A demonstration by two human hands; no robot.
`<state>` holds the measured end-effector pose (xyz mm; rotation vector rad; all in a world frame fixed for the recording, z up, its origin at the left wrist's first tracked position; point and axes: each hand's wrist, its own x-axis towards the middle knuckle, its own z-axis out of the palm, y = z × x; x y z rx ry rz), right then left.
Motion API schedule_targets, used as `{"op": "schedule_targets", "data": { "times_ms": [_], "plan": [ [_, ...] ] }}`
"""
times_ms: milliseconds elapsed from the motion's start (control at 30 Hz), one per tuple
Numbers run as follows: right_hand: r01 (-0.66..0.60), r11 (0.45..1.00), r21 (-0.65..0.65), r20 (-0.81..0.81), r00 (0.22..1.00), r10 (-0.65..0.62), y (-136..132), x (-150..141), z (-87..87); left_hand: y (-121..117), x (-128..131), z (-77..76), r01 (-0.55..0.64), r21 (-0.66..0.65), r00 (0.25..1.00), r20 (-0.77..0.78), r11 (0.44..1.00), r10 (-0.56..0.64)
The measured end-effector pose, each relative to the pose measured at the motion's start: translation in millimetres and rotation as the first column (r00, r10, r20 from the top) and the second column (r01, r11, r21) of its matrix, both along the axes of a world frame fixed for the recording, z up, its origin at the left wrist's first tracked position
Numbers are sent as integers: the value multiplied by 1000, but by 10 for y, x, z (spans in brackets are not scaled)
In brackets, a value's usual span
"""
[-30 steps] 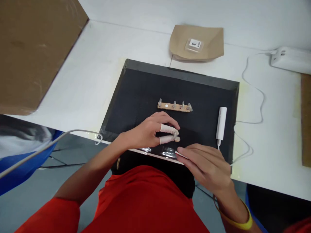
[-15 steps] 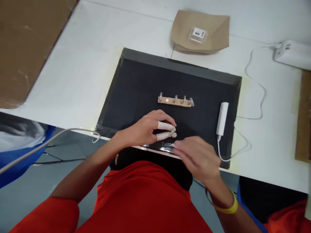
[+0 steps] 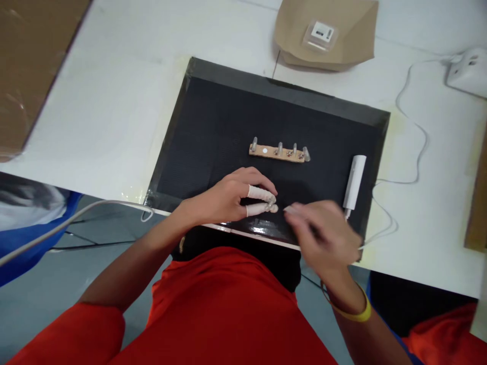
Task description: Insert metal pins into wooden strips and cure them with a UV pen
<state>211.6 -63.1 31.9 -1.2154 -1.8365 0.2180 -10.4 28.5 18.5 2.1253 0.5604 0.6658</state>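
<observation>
My left hand rests over the front of the black mat, with white finger cots on its thumb and forefinger. Those two tips pinch a small shiny piece, too small to name. To its right, my right hand is closed and blurred, a small whitish piece showing at its fingertips. Beyond both hands lies a narrow tan strip with a white dot, several upright clear pegs and small metallic bits. On the mat's right side is a white stick-shaped device with a cable.
Behind the mat sits a brown paper tray holding a clear plastic box with a label. A white power adapter and thin cable lie at right. Brown cardboard covers the left corner. A grey cable hangs off the front edge.
My right hand has moved right, away from my left hand, and the whitish piece shows more clearly. My left hand keeps its pinch. The view has shifted slightly.
</observation>
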Motion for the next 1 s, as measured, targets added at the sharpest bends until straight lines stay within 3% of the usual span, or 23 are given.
{"op": "schedule_targets", "data": {
  "times_ms": [67, 100, 200, 233, 333, 367, 467, 500, 600, 633, 733, 767, 867, 1000],
  "plan": [
    [-215, 977, 2, 94, 972, 214, 9, -5, 6, 8, -6, 8, 17, 2, 1000, -17, 1000, -17],
    [-225, 974, -8, 92, 970, 224, 10, -4, 11, 14, -9, 9, 27, 2, 999, -27, 1000, -27],
    [-6, 999, -53, -4, 1000, 6, 5, 14, 33, 34, -12, -5, 38, 15, 998, -45, 999, -37],
    [-5, 998, -64, 5, 1000, 6, 1, 22, 42, 39, -11, -16, 40, 28, 998, -48, 999, -38],
    [-234, 967, -97, 123, 962, 245, -16, 48, 66, 45, -7, -58, 46, 81, 997, -64, 996, -41],
    [-231, 967, -105, 130, 961, 244, -19, 58, 69, 45, -6, -70, 49, 93, 996, -72, 994, -42],
    [-22, 994, -105, 81, 996, 30, -23, 83, 56, 44, -5, -91, 47, 93, 996, -79, 995, -40],
    [-32, 994, -106, 85, 996, 41, -24, 87, 46, 44, -5, -94, 47, 88, 997, -73, 995, -41],
    [-254, 958, -129, 145, 951, 272, -26, 85, 15, 45, -3, -96, 46, 87, 998, -50, 995, -42],
    [-237, 963, -127, 132, 958, 253, -24, 83, 10, 45, -2, -95, 44, 86, 998, -45, 995, -40],
    [-10, 994, -107, 51, 999, 16, -17, 75, 18, 45, 2, -94, 32, 69, 999, -41, 997, -29],
    [-25, 994, -103, 57, 998, 31, -16, 72, 27, 45, 4, -93, 31, 61, 999, -43, 998, -29],
    [-246, 962, -116, 153, 953, 262, -18, 65, 43, 47, 6, -91, 30, 46, 998, -51, 998, -28],
    [4, 998, -69, 20, 1000, -3, -13, 70, 19, 45, 9, -95, 21, 41, 999, -46, 999, -19]
  ]
}}
